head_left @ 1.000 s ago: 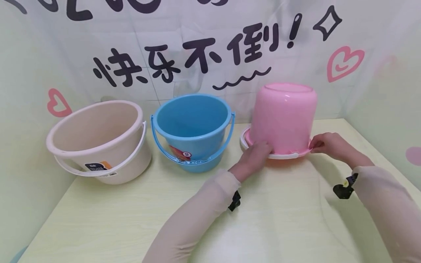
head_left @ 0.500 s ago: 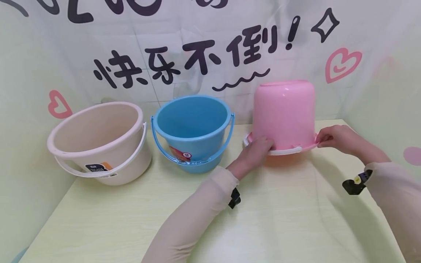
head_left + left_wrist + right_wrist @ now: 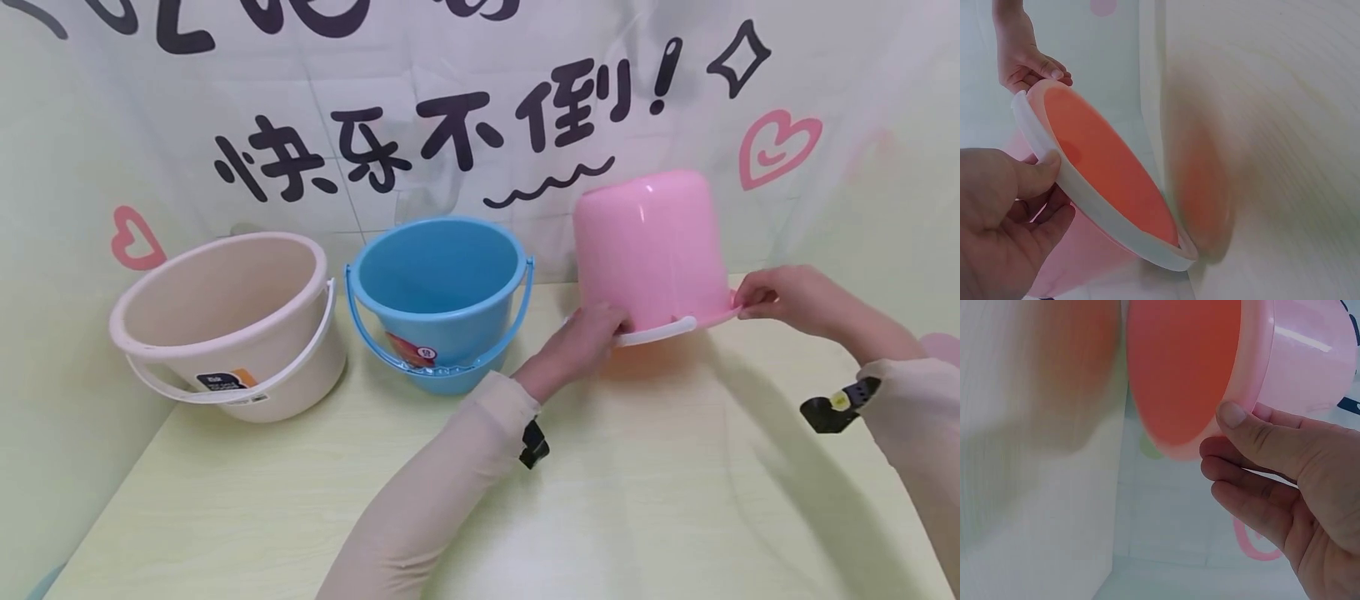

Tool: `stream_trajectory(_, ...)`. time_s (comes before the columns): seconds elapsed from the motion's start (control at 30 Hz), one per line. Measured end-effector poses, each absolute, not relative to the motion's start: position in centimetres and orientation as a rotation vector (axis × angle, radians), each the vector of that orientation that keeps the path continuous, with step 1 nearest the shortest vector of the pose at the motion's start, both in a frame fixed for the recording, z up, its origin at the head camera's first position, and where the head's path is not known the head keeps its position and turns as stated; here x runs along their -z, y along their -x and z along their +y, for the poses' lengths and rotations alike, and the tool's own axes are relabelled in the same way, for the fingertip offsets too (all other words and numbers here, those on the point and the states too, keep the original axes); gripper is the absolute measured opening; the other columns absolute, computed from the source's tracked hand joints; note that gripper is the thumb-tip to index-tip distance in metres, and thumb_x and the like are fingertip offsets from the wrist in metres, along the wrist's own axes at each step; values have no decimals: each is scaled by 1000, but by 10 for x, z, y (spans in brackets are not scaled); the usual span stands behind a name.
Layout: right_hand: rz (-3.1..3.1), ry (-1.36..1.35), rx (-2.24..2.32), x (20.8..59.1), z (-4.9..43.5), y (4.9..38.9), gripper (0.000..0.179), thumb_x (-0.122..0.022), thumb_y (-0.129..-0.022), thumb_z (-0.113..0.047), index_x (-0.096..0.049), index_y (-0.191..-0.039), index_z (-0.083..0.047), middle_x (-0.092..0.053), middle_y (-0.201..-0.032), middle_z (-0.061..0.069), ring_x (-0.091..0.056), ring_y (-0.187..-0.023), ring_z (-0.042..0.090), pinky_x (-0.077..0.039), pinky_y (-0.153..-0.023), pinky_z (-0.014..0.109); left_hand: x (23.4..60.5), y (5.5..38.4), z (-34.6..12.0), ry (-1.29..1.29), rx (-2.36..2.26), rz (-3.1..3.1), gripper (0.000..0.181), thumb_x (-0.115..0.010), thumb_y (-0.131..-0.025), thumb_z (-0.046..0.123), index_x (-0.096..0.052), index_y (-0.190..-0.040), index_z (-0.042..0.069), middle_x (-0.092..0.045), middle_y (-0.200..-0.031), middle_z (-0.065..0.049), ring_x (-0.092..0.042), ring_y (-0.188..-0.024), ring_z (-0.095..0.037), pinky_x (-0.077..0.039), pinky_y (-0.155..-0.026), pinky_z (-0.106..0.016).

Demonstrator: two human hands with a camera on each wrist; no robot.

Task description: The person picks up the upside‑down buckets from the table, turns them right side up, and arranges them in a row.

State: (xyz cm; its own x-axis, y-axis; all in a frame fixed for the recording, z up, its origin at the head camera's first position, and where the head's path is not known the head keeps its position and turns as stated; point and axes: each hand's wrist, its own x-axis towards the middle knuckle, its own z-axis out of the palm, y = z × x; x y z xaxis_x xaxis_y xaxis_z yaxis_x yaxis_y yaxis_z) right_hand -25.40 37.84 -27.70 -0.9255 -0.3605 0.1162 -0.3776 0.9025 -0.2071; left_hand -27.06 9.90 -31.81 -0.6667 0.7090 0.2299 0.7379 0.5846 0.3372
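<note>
A pink bucket is upside down and tilted, its right side raised higher above the table than its left. My left hand grips the rim at the front left, its thumb over the white handle in the left wrist view. At the right side, my right hand pinches the rim between thumb and fingers, as the right wrist view shows with the thumb on the rim edge. The bucket's open mouth faces down toward the table and looks orange inside.
A blue bucket stands upright in the middle with its handle lowered. Left of it a larger beige bucket also stands upright. All are on a pale wooden table, backed by a white sheet with black writing.
The pink bucket has risen from near the table and tipped, its right side going up. My right hand has moved up and to the right with the rim; the left hand has moved little.
</note>
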Motion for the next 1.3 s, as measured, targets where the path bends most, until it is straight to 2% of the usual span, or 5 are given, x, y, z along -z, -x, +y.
stream_trajectory(0.2, -2980, -525, -344, 261, 373, 250, 18, -75, -73, -3, -65, -87, -6, -63, -77, -1, -57, -72, 17, -48, -64, 27, 311, 270, 95, 1306, 786, -2707, 15, -57, -89, 3, -60, -104, 4, -55, -95, -1, -47, -87, -12, -40, -77, -11)
stream_trajectory(0.67, -3006, -464, -274, 226, 364, 252, 20, -71, -77, -2, -64, -95, -5, -63, -80, 1, -57, -80, 23, -48, -67, 32, 300, 273, 90, 1358, 1064, -2642, 16, -58, -89, 3, -56, -103, -4, -59, -99, -10, -54, -87, -15, -44, -76, -12)
stream_trajectory(1.0, -2957, -519, -178, 204, 354, 255, 23, -71, -76, 2, -64, -97, -4, -64, -80, 4, -57, -75, 22, -48, -62, 30, 295, 273, 84, 1309, 1406, -2631, 20, -56, -90, 3, -54, -108, -5, -59, -103, -12, -56, -90, -14, -45, -77, -13)
stream_trajectory(1.17, -2983, -547, -152, 192, 351, 259, 22, -71, -77, 0, -64, -97, -3, -63, -81, 6, -57, -75, 23, -50, -65, 37, 291, 272, 81, 1300, 1512, -2624, 22, -54, -91, 3, -53, -111, -5, -59, -105, -12, -55, -92, -16, -45, -79, -15)
stream_trajectory(1.3, -3022, -567, -115, 182, 348, 262, 22, -70, -78, -2, -63, -98, -3, -61, -78, 3, -56, -74, 21, -49, -65, 36, 289, 271, 79, 1288, 1643, -2605, 24, -54, -91, 2, -53, -113, -6, -58, -107, -14, -54, -94, -18, -45, -81, -16)
